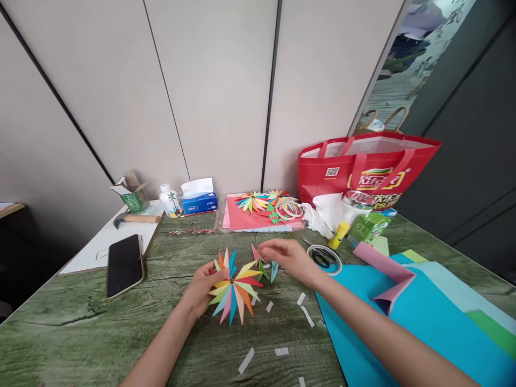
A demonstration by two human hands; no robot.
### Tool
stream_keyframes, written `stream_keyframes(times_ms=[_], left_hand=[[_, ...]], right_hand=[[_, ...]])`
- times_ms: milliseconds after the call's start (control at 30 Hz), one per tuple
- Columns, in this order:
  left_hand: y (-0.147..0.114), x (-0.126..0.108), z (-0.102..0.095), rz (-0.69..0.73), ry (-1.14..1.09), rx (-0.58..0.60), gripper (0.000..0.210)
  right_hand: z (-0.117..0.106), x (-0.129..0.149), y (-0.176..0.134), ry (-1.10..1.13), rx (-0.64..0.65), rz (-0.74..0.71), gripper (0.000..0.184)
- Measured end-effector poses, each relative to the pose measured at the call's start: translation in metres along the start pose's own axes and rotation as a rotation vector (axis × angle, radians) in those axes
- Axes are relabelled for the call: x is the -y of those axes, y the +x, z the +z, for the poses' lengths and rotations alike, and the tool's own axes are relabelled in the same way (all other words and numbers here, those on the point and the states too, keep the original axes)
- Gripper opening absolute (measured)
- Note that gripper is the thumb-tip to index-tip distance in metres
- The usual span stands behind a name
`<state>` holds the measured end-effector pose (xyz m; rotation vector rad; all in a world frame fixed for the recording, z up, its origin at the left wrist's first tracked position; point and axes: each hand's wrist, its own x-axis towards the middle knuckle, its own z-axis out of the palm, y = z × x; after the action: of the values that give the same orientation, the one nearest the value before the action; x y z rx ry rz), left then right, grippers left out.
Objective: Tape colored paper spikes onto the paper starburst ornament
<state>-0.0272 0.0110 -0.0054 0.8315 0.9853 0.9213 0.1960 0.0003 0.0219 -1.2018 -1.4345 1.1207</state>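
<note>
My left hand [201, 290] pinches the left side of a many-coloured paper star [242, 293] made of pointed folded strips, held a little above the table. My right hand [288, 258] reaches in from the right, its fingers curled together at a pink folded paper point [255, 253]. A green folded point [263, 270] and a light blue one [274, 270] lie just below those fingers. Whether the pink point is lifted off the table I cannot tell. Small white paper strips [246, 360] are scattered in front.
Scissors [320, 258] and a tape roll [336, 269] lie to the right, beside blue paper sheets [363, 322] and a glue stick [339, 235]. Behind are finished stars [252, 201] and a red bag [322, 183]. Leftward are a phone [125, 266] and a hammer [141, 218].
</note>
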Motion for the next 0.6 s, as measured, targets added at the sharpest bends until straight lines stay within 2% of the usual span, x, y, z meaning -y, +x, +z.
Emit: stream_keyframes(times_ms=[67,133,233,300,400,533,600], left_hand=[[0.003,0.000,-0.005,-0.017,-0.033,0.033,0.029],[0.006,0.001,-0.009,-0.015,-0.067,0.050,0.031],[0.008,0.002,-0.011,-0.016,-0.103,0.063,0.030],[0.008,0.002,-0.011,-0.020,-0.113,0.068,0.029],[0.008,0.002,-0.011,-0.017,-0.118,0.069,0.028],[0.007,0.002,-0.011,-0.002,-0.119,0.072,0.028],[0.007,0.001,-0.012,0.000,-0.118,0.081,0.027]], right_hand=[[-0.018,-0.012,-0.020,0.014,-0.111,0.026,0.044],[-0.026,-0.029,-0.047,0.008,-0.196,0.064,0.047],[-0.015,-0.051,-0.093,-0.030,-0.261,0.128,0.045],[0.004,-0.059,-0.114,-0.117,-0.309,0.080,0.036],[0.037,-0.058,-0.120,-0.113,-0.204,0.023,0.026],[0.070,-0.046,-0.094,-0.068,-0.065,-0.036,0.026],[0.078,-0.037,-0.083,-0.049,0.063,-0.059,0.026]])
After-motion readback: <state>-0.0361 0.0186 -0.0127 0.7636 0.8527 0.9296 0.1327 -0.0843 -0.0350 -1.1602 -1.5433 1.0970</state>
